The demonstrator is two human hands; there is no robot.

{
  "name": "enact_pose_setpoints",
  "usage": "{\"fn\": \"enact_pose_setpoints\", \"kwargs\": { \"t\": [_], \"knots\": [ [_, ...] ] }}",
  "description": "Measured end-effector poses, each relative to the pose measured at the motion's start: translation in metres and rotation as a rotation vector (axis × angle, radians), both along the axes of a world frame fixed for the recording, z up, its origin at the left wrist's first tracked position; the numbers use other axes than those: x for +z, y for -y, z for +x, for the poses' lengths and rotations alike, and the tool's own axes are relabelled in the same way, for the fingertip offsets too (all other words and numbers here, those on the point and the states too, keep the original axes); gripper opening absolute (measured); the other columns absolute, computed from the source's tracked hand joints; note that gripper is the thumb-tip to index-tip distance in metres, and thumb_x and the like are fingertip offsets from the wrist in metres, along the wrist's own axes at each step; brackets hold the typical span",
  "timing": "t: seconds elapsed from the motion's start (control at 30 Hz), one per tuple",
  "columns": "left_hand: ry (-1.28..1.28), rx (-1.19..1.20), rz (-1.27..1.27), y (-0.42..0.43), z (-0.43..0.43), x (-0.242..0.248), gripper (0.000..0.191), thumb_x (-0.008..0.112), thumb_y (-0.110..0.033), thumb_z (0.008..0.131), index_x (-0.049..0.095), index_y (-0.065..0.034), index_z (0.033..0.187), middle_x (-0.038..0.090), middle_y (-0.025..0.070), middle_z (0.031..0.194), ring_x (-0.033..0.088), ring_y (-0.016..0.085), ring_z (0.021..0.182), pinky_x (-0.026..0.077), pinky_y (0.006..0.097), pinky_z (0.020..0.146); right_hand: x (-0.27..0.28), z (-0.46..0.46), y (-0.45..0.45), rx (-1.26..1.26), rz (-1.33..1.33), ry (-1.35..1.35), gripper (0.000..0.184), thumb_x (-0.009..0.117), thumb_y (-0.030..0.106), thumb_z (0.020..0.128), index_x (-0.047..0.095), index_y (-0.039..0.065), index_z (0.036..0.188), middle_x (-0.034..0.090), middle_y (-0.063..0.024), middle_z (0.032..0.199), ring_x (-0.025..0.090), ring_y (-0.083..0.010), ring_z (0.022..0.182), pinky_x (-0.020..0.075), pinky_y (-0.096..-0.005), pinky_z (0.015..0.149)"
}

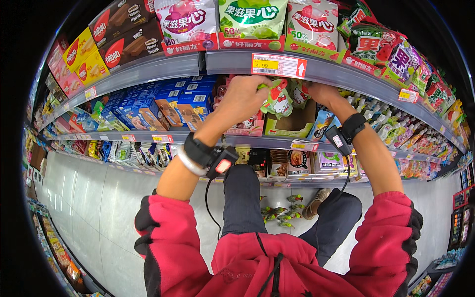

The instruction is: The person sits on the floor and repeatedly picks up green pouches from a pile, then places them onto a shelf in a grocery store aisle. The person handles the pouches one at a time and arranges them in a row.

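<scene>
My left hand (pixel 243 97) grips a green pouch (pixel 279 102) with a cartoon cat print by its light green cap, just under the upper shelf's edge. Part of that pouch overlaps a second, similar pouch (pixel 299 93). Close to this second one is my right hand (pixel 323 92); its fingertips are hidden, so whether it holds the pouch cannot be told. Below both pouches stands an open green cardboard display box (pixel 289 128) on the middle shelf. A pink display box (pixel 246 128) with pink packs sits left of it, beneath my left forearm.
Bagged gummies (pixel 252 18) line the upper shelf, whose lip (pixel 226 63) overhangs my hands. Blue boxes (pixel 193 100) stand at left, capped pouches (pixel 393 118) at right. Several green-capped pouches (pixel 284 213) lie on the floor between my legs, by my shoe (pixel 317 202).
</scene>
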State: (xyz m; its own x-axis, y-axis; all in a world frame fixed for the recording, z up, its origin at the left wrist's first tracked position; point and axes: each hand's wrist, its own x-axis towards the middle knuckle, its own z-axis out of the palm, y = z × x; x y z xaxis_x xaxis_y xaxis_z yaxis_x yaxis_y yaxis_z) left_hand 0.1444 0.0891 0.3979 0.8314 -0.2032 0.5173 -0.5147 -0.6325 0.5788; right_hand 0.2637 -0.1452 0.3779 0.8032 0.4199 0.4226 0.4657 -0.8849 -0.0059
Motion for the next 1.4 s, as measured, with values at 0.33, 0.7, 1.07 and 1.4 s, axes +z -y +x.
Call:
{"fn": "enact_pose_setpoints", "kwargs": {
  "t": [0.33, 0.7, 1.07, 1.4],
  "knots": [
    [0.304, 0.026, 0.464, 0.036, 0.074, -0.032, 0.019, 0.052, -0.001, 0.077, 0.061, 0.0023, 0.093, 0.061, 0.0245, 0.091, 0.06, 0.04, 0.088, 0.047, 0.0465, 0.079, -0.007, 0.024, 0.011, 0.068, -0.041, 0.04, 0.028, 0.054, 0.015, 0.085, 0.06, 0.007, 0.111, 0.06, -0.0181, 0.115, 0.054, -0.0361, 0.105, 0.0436, -0.043, 0.089],
    [0.225, 0.123, 0.517, 0.039, 0.117, -0.048, 0.028, 0.05, -0.01, 0.086, 0.059, -0.0039, 0.112, 0.06, 0.022, 0.111, 0.057, 0.039, 0.104, 0.046, 0.047, 0.087, -0.011, 0.025, 0.017, 0.098, 0.003, 0.115, 0.027, 0.055, 0.015, 0.084, 0.061, 0.008, 0.11, 0.06, -0.0174, 0.115, 0.055, -0.0361, 0.104, 0.0439, -0.043, 0.089],
    [0.299, 0.062, 0.412, 0.036, 0.124, -0.055, 0.022, 0.049, -0.01, 0.082, 0.059, -0.0055, 0.101, 0.062, 0.02, 0.099, 0.059, 0.038, 0.091, 0.046, 0.0471, 0.08, -0.009, 0.023, 0.016, 0.138, 0.003, 0.18, 0.027, 0.057, 0.014, 0.08, 0.062, 0.007, 0.106, 0.064, -0.0199, 0.102, 0.059, -0.0367, 0.095, 0.0472, -0.0443, 0.083],
    [0.345, 0.034, 0.404, 0.036, 0.135, -0.051, 0.021, 0.049, -0.01, 0.082, 0.059, -0.0052, 0.1, 0.062, 0.0195, 0.097, 0.059, 0.037, 0.09, 0.046, 0.0467, 0.078, -0.01, 0.027, 0.01, 0.145, -0.016, 0.184, 0.027, 0.057, 0.013, 0.079, 0.062, 0.006, 0.105, 0.064, -0.0204, 0.1, 0.06, -0.0369, 0.093, 0.0477, -0.0447, 0.081]
  ]
}}
